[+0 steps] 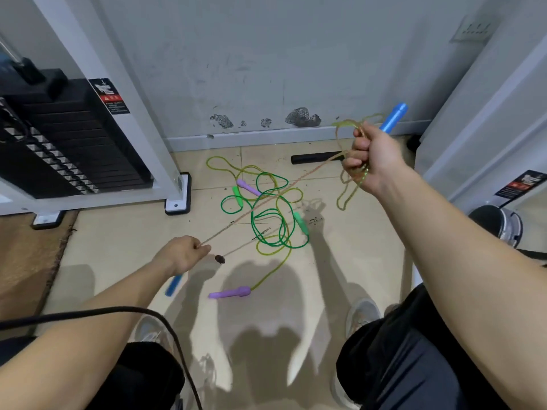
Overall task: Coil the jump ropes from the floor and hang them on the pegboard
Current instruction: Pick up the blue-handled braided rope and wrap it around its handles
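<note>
My right hand (373, 156) is raised at the upper right and grips several loops of a yellowish jump rope; its blue handle (393, 117) sticks up past my fist. That rope (266, 199) runs taut down to my left hand (185, 254), which pinches it. The second blue handle (174, 284) hangs below my left wrist. On the floor between my hands lie a tangled green rope (268, 220) with green handles (301, 222) and a yellow-green rope with purple handles (231, 292). No pegboard is in view.
A weight-stack machine (68, 137) with a white frame stands at the left on a brown mat. A black foam roller (316, 158) lies by the wall. A white post stands at the right, a black cable (118, 313) crosses my left arm, and my shoes are below.
</note>
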